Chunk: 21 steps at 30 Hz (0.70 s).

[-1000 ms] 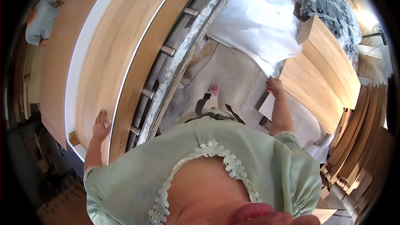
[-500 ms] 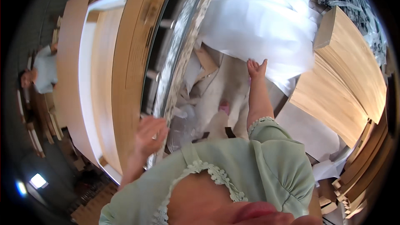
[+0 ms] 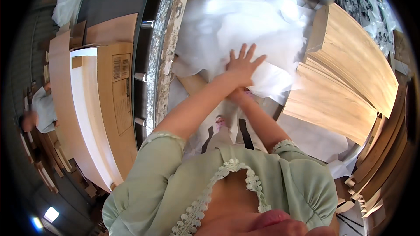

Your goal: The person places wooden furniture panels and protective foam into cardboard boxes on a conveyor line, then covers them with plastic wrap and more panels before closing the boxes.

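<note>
White sheeting (image 3: 245, 30) lies flat under the left hand (image 3: 242, 66), fingers (image 3: 250, 53) spread apart.

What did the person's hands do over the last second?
The left hand left the long wooden board and came across to lie spread on the heap of thin white sheeting. The right hand stayed at the sheeting, now mostly hidden beneath the left. The stack of pale wood veneer kept its place.

Stacked wooden boards (image 3: 350, 70) beside a metal roller rail (image 3: 164, 48)
</note>
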Motion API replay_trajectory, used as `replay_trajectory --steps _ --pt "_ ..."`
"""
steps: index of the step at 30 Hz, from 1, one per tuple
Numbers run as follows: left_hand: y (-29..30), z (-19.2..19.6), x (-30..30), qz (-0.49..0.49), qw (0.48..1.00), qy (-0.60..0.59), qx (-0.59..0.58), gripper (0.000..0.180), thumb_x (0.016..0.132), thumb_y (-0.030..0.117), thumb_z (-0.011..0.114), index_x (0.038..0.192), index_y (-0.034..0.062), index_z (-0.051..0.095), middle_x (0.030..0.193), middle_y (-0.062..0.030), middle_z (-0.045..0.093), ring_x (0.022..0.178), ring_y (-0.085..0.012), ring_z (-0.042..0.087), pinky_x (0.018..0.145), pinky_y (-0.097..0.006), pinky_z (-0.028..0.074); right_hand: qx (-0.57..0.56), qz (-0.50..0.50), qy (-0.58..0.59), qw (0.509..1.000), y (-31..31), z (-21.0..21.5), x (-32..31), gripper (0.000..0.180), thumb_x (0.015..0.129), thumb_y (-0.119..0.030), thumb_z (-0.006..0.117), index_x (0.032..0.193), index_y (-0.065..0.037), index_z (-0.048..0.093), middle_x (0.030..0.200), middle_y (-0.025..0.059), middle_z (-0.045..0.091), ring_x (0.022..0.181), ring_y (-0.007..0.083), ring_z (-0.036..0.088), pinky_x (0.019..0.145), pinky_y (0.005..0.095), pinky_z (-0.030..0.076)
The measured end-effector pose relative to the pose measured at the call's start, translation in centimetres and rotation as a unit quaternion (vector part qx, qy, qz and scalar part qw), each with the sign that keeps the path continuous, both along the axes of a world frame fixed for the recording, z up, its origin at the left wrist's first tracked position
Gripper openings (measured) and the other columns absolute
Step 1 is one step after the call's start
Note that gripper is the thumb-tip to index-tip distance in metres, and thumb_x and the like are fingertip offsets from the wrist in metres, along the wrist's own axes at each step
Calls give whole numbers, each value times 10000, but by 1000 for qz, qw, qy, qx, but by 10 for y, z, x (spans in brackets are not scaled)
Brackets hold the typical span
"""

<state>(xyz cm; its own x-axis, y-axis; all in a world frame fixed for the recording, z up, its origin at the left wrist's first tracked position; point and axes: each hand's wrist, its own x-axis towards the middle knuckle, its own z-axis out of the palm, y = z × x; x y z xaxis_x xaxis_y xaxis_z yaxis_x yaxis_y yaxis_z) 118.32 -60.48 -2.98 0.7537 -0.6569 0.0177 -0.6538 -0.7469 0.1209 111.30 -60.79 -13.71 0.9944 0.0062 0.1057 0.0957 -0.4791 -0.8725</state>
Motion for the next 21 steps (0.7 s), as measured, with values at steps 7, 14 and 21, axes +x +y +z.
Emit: replay_trajectory --steps 7,14,21 --pt "76 -49 27 162 950 257 79 710 753 259 626 1368 184 278 1320 -128 407 1127 -302 478 908 -411 415 61 218 -91 970 -15 44 -34 77 612 -145 666 651 -84 638 1313 254 346 1187 463 321 971 471 326" --pt "45 -31 25 217 954 202 -37 237 786 292 588 903 87 596 888 -126 615 845 -332 583 717 -433 469 312 293 41 903 12 90 -17 209 651 -87 671 848 -42 615 1296 214 380 1205 424 323 983 461 304" --pt "90 67 22 435 655 145 -601 169 891 140 486 820 18 578 626 25 508 502 -122 419 464 -296 359 324 -38 135 935 -61 67 -18 246 752 -151 669 978 -63 632 1157 120 539 1047 218 502 887 340 398"
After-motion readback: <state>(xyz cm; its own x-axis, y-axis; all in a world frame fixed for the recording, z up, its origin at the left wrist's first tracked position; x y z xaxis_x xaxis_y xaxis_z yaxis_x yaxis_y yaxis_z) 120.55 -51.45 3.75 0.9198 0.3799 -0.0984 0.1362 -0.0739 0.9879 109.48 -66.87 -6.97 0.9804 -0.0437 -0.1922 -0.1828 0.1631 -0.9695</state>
